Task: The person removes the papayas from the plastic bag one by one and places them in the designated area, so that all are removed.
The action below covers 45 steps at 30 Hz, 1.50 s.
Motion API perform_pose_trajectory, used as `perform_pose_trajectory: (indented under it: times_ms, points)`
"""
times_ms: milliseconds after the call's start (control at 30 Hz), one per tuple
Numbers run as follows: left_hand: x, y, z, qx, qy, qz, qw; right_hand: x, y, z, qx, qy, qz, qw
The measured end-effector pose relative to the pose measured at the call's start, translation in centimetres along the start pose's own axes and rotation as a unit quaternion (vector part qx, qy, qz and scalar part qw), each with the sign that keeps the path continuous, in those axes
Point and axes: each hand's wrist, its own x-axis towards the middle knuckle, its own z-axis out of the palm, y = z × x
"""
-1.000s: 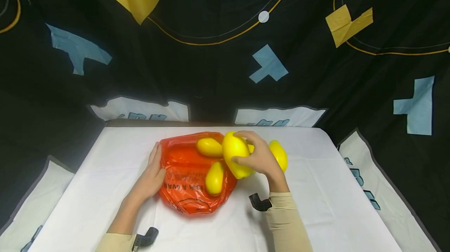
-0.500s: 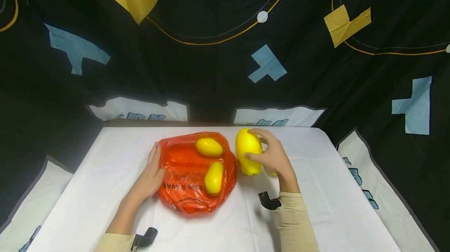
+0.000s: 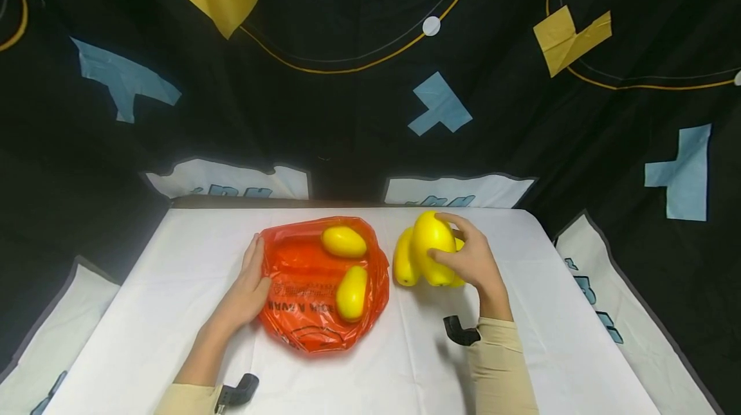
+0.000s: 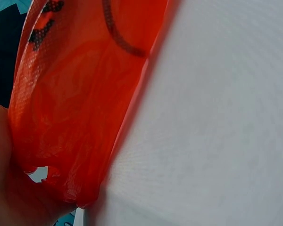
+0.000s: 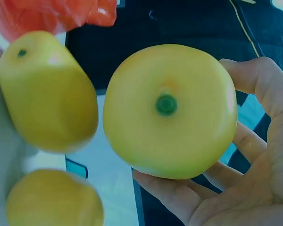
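My right hand [image 3: 471, 257] grips a large yellow mango [image 3: 433, 248], fingers and thumb spread round its far side. In the right wrist view, that mango's green stem end faces the camera. A second mango [image 3: 405, 260] lies close on its left, and a third [image 3: 459, 245] is mostly hidden behind the held one and the fingers. My left hand [image 3: 246, 286] rests along the left edge of a red plastic bag [image 3: 295, 260] with dark print, its fingers straight. Two smaller mangoes, one farther [image 3: 344, 242] and one nearer [image 3: 352, 294], lie within the bag's outline.
A white-covered table [image 3: 324, 383] carries everything. Behind it hangs a black cloth [image 3: 324, 125] with blue and yellow patches. Each wrist wears a black camera mount, like the one on the right wrist [image 3: 461, 331].
My right hand has moved right with the mango, away from the bag's right edge to among the other loose mangoes, uncovering one on its left. The left hand and bag stay in place.
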Motion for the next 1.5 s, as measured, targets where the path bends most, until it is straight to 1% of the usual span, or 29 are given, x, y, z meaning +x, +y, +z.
perform_pose_trajectory:
  times_ms: [167,700,800,900,1033,1233,1500]
  points:
    - [0.1,0.0,0.0,-0.001,0.0,-0.001,1.0,-0.1,0.9,-1.0,-0.003,0.008,-0.002,1.0]
    - [0.0,0.0,0.0,0.001,-0.001,0.003,1.0,-1.0,3.1,-3.6,-0.022,0.03,0.019,0.999]
    - [0.0,0.0,0.0,0.002,0.0,0.005,1.0,-1.1,3.7,-3.8,-0.017,0.034,0.026,0.999]
    - [0.0,-0.1,0.0,0.002,0.001,0.004,1.0,-1.3,4.2,-4.1,-0.001,0.032,0.035,0.999]
    - [-0.1,-0.2,0.0,0.001,0.003,0.005,1.0,-1.5,4.7,-4.4,0.013,0.032,0.037,0.999]
    - [-0.2,-0.3,0.2,0.0,0.003,0.002,1.0,-1.8,5.3,-4.9,0.019,0.038,0.044,0.998]
    - [-0.1,-0.2,0.1,0.004,0.0,0.002,1.0,-2.5,5.9,-6.1,0.01,0.059,0.053,0.997]
